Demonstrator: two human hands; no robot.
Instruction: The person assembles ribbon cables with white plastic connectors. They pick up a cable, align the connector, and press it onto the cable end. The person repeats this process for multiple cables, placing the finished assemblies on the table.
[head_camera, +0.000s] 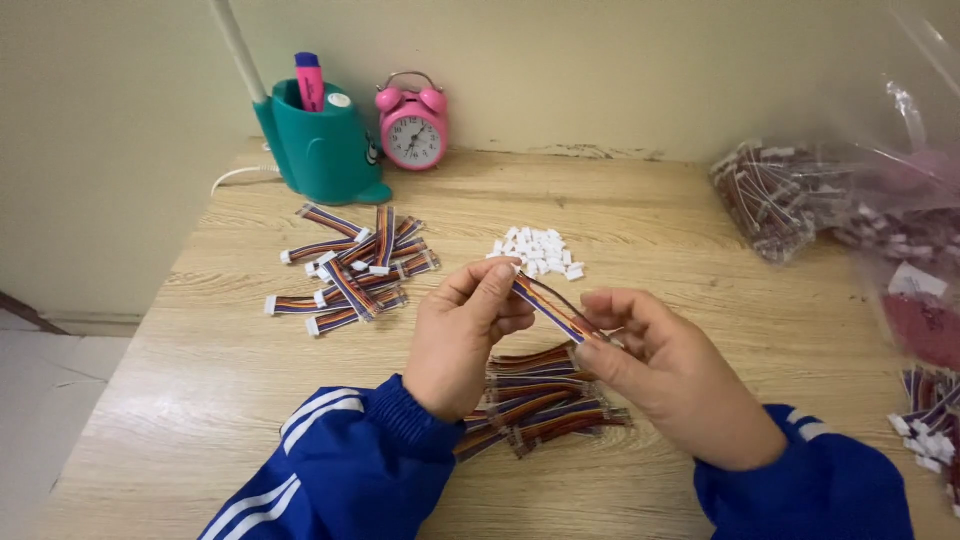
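Note:
My left hand (465, 335) and my right hand (665, 370) hold one short multicoloured ribbon cable (548, 308) between them, above the middle of the wooden table (220, 360). The left fingers pinch its upper end, the right fingers its lower end. Under my hands lies a pile of similar ribbon cables (535, 400) without white ends. A small heap of white plastic connectors (538, 251) sits just beyond my hands. To the left lies a spread of ribbon cables with white connectors fitted (352, 270).
A teal pen holder (320, 145) with a pink marker and a pink alarm clock (412, 125) stand at the back left by the wall. Clear plastic bags of cables and parts (850, 210) fill the right side. More cables with connectors (930, 420) lie at the right edge.

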